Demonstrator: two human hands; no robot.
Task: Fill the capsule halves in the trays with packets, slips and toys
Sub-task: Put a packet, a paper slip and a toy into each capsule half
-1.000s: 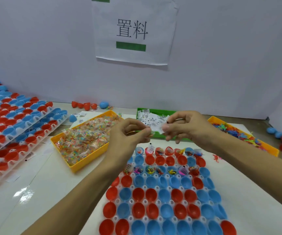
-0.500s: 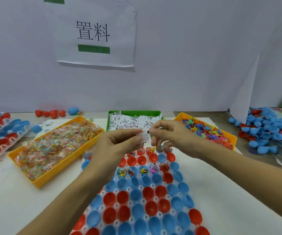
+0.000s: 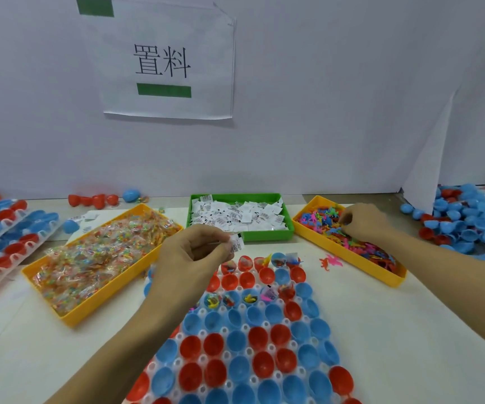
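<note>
While left hand (image 3: 190, 252) pinches slips (image 3: 236, 244) | right hand (image 3: 362, 221) grip digs toys (image 3: 349, 237), hold unclear

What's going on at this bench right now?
A person is filling capsule halves in the tray. The left hand pinches a few paper slips above the tray's far rows, some of which already hold toys. The right hand reaches into the yellow bin of toys. Most nearer halves are empty.
</note>
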